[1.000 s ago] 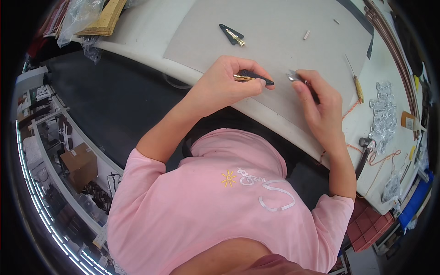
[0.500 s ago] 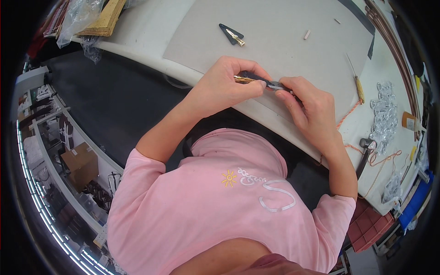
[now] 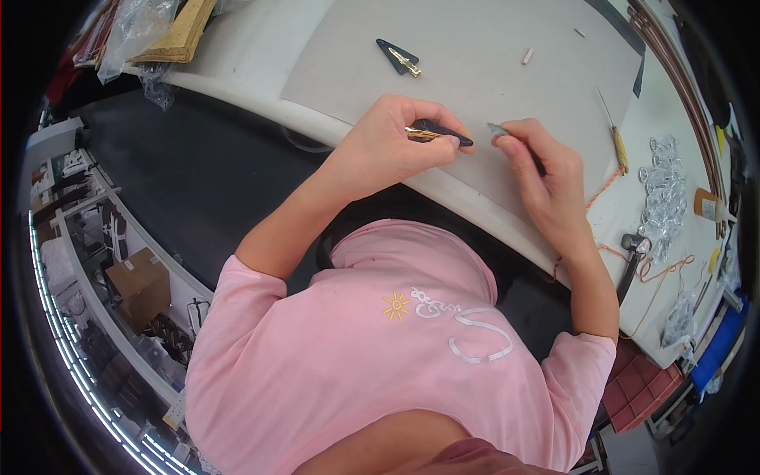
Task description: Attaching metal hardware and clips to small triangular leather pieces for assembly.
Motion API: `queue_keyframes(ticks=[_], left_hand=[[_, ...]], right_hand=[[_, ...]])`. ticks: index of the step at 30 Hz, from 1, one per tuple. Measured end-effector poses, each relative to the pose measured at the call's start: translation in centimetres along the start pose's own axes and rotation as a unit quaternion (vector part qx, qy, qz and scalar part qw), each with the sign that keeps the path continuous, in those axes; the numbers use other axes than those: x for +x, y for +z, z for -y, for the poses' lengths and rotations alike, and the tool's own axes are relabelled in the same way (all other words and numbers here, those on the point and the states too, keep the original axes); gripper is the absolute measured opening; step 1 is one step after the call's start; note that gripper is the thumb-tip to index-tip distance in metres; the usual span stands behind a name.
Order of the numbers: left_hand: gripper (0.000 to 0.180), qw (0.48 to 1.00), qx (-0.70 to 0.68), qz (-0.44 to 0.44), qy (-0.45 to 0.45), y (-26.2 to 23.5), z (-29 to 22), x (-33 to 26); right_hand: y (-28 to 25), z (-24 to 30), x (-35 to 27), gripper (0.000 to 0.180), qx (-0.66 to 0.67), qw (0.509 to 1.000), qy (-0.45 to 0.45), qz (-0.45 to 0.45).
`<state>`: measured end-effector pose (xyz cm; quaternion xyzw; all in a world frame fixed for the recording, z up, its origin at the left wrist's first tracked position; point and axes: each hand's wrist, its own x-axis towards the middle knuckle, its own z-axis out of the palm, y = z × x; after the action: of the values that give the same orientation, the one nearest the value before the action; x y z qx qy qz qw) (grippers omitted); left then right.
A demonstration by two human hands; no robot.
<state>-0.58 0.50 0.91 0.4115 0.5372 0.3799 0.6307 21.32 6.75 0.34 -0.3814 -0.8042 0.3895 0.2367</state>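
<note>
Pinched between thumb and fingers of my left hand (image 3: pixel 400 146) is a hair clip with a gold metal part and a black pointed cover (image 3: pixel 457 139); its tip points right. To the right, slightly apart from it, my right hand (image 3: pixel 546 170) is closed round a small dark-handled tool (image 3: pixel 496 130). Only its grey metal tip and a bit of handle show, so its exact kind is unclear. A second hair clip (image 3: pixel 398 58), a black triangle with a gold clip across it, lies on the grey mat (image 3: pixel 467 59) beyond my left hand.
Two small pale sticks, one of them nearer (image 3: pixel 528 55), lie on the mat. Right of it are a yellow-handled awl (image 3: pixel 620 150) with orange cord, a heap of clear plastic pieces (image 3: pixel 663 190) and a hammer (image 3: pixel 633 253). Yellowish boards (image 3: pixel 178 36) and plastic wrap sit at far left.
My right hand has drawn the tool back to the right, away from the hair clip it was touching or overlapping. My left hand keeps its hold almost in place.
</note>
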Motion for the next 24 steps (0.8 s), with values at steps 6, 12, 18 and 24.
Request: queue_keyframes(ticks=[6, 12, 18, 24], left_hand=[[0.017, 1.0, 0.008, -0.001, 0.003, -0.1, 0.0, 0.0], [0.016, 1.0, 0.01, -0.006, -0.004, -0.1, 0.3, 0.0], [0.016, 1.0, 0.012, -0.007, -0.004, -0.1, 0.3, 0.1], [0.016, 1.0, 0.017, 0.006, -0.009, -0.3, 0.2, 0.1]], right_hand=[[-0.1, 0.2, -0.1, 0.014, -0.09, 0.994, -0.058, 0.027], [0.3, 0.3, 0.0, 0.016, -0.096, 0.99, -0.098, 0.036], [0.3, 0.5, 0.2, 0.016, -0.095, 0.99, -0.082, 0.056], [0.0, 0.5, 0.2, 0.015, -0.093, 0.99, -0.073, 0.073]])
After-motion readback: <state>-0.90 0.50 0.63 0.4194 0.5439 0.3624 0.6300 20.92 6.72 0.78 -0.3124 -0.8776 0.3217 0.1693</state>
